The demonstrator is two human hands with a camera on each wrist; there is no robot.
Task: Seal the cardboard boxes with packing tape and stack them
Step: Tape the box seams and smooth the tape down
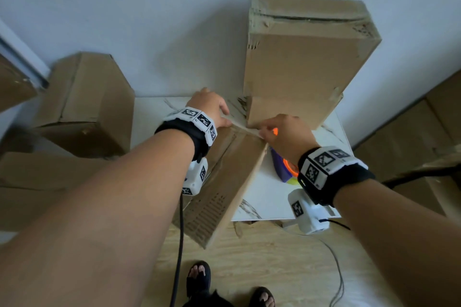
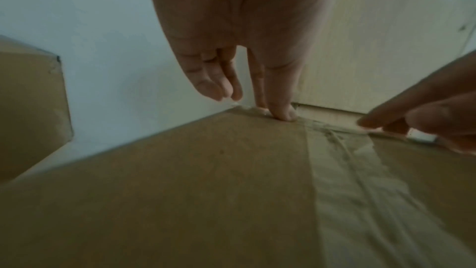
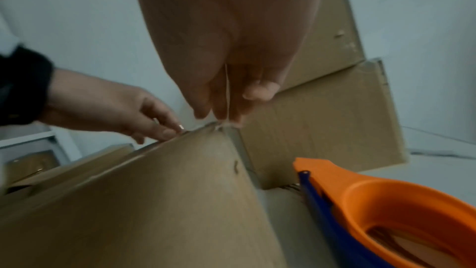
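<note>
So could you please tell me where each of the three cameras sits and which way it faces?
Head: worn on the head, looks down at the box on the white table; both forearms and sandalled feet show.
Left wrist: looks along the left hand pressing tape at the box's far edge.
Right wrist: looks along the right hand past the orange tape dispenser.
Both wrist views share the box edge and the opposite hand.

A plain pale wall (image 1: 149,7) is seen toward 12 o'clock. A white marble-patterned surface (image 1: 269,197) is set against it. Light wood-grain floor (image 1: 262,269) is observed at 6 o'clock. Lighting is dim and even.
</note>
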